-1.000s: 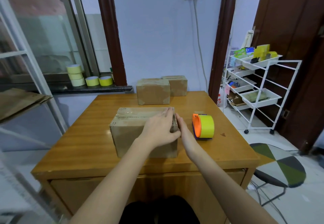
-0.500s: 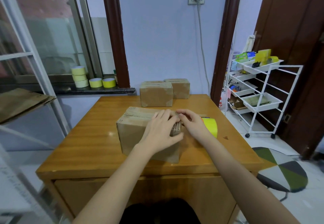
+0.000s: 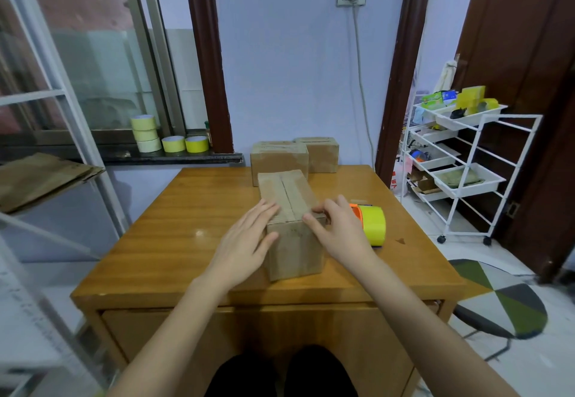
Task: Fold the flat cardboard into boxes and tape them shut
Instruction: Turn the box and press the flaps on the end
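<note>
On the table [image 3: 174, 231], near its front edge, stands the box [image 3: 292, 225], a plain brown carton with its short end facing the person and its long side running away toward the wall. Its top flaps are closed and meet along a seam down the middle; pale strips run along either side of that seam, though whether they are tape cannot be told. The near face is bare cardboard with faint marks. The left hand [image 3: 242, 241] lies flat against the box's left near corner, fingers straight and spread, thumb across the front face. The right hand [image 3: 337, 231] holds the right near corner, fingers bent over the top edge, thumb at the front. Just beside that hand, to the right, lies the dispenser [image 3: 371, 224], orange with a yellow roll. Two more boxes [image 3: 295, 155] sit at the far edge, touching each other.
</note>
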